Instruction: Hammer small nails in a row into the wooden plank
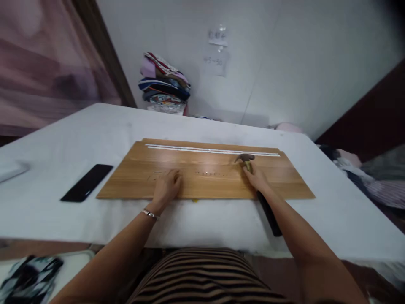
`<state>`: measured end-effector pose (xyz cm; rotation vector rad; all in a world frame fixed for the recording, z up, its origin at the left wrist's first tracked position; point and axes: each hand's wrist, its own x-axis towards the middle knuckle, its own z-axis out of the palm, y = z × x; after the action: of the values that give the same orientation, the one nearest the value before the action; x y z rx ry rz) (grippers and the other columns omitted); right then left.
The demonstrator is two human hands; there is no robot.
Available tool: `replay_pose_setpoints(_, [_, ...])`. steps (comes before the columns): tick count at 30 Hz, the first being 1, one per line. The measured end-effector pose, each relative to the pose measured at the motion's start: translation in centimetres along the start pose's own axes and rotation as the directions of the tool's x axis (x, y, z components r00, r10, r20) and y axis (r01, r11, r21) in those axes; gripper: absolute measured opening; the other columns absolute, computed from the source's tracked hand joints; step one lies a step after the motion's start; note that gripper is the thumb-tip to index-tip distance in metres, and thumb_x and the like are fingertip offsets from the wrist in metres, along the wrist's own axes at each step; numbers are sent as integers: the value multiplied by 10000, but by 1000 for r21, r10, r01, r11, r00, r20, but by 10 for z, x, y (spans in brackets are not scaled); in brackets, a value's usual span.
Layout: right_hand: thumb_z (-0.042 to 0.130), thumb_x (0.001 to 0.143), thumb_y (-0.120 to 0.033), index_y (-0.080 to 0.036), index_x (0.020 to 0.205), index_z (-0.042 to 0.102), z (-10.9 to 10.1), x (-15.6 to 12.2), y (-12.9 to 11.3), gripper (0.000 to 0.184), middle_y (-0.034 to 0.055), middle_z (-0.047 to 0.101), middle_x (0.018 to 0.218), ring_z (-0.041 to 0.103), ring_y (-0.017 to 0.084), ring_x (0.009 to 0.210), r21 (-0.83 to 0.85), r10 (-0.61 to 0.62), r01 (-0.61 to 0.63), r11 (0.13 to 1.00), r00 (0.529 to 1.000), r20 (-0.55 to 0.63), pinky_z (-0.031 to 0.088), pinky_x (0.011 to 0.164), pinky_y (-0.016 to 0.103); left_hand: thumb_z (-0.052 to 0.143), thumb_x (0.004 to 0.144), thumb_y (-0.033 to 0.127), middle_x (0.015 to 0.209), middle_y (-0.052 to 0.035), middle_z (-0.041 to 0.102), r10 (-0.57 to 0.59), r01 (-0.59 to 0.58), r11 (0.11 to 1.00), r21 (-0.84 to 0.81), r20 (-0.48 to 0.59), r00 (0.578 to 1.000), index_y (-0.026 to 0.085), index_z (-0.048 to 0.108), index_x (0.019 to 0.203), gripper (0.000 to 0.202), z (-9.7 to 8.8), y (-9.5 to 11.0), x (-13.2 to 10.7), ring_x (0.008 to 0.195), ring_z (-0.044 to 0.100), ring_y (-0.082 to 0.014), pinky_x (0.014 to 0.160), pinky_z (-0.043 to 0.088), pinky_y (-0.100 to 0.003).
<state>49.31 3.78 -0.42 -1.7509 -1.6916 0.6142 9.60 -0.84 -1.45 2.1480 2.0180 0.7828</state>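
Observation:
A wooden board (218, 188) with two white strips (211, 150) along its far side lies flat on the table. My right hand (257, 178) is closed round a claw hammer (268, 213) near its head, and the black handle hangs back toward me past the board's front edge. On the board's left half rests my left hand (167, 184), fingers curled in; whether anything is in them is hidden. Beside it lie a few thin nails (157, 172). A row of several small nails or nail heads (211, 173) runs along the middle of the board.
The white table (202, 221) reaches beyond the board on all sides. Left of the board lies a black phone (87, 183). A stack of folded cloth (165, 84) stands past the far edge by the wall, and more cloth (376, 185) is heaped off the right edge.

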Motion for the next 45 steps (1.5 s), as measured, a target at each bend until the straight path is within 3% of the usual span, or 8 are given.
replay_pose_setpoints(6, [570,856,-388,-158,1405,597,0,10,28,596,174,756,1162,708,337,1038,-188,75,-76,979,997,-10,521,877,421,508,905,338,1057,-97,792,-301,307,949,75,-84,950,218,751,1017,293,-49,-68,-9,964,722,-266,852,556,-373])
replay_pose_setpoints(10, [587,846,-447,-161,1435,590,2,11,38,655,176,757,1166,715,345,1017,-202,110,-113,973,994,-27,532,863,440,512,906,329,1092,-83,793,-342,346,933,97,-59,938,234,758,1022,288,-62,-87,-9,979,726,-263,844,562,-367])
replay_pose_setpoints(17, [582,827,-507,-196,1403,627,2,9,49,656,150,768,1112,713,341,992,-109,111,-119,987,991,-73,541,836,445,490,923,233,1058,-101,749,-47,23,984,176,133,990,240,767,942,278,-56,-69,11,1005,700,-242,902,544,-357])
replay_pose_setpoints(22, [580,823,-481,-167,1390,625,1,7,41,649,151,761,1137,697,322,1038,-42,106,-108,993,993,-53,534,902,453,500,890,123,947,-156,703,37,-139,941,309,315,949,193,724,833,241,-53,-72,29,919,690,-288,812,533,-388])
replay_pose_setpoints(29, [583,818,-442,-191,1357,630,1,6,33,596,123,753,1164,686,291,1058,32,89,-87,996,995,-44,525,945,445,488,877,84,893,-138,678,165,-317,909,270,464,870,198,626,789,199,-58,-84,58,808,637,-266,806,520,-408])
replay_pose_setpoints(38, [621,820,-387,-209,1323,639,6,10,39,534,94,758,1112,680,256,1003,86,60,-55,995,996,-65,519,940,421,425,877,69,864,-88,621,103,-246,921,303,417,903,196,503,808,165,-64,-70,54,832,549,-214,855,483,-363])
replay_pose_setpoints(43, [639,822,-364,-244,1294,651,11,13,44,487,73,759,1129,684,250,1017,118,36,-26,993,995,-90,515,961,424,318,984,161,804,-66,620,28,-206,913,351,451,892,189,509,839,242,-78,-28,57,729,551,-187,724,455,-308])
replay_pose_setpoints(45, [651,819,-360,-249,1290,650,11,14,46,484,71,757,1140,684,253,1019,121,38,-26,992,995,-91,513,968,430,310,984,172,858,-87,653,79,-243,904,350,422,903,183,537,859,260,-76,-5,60,742,585,-200,698,458,-308])
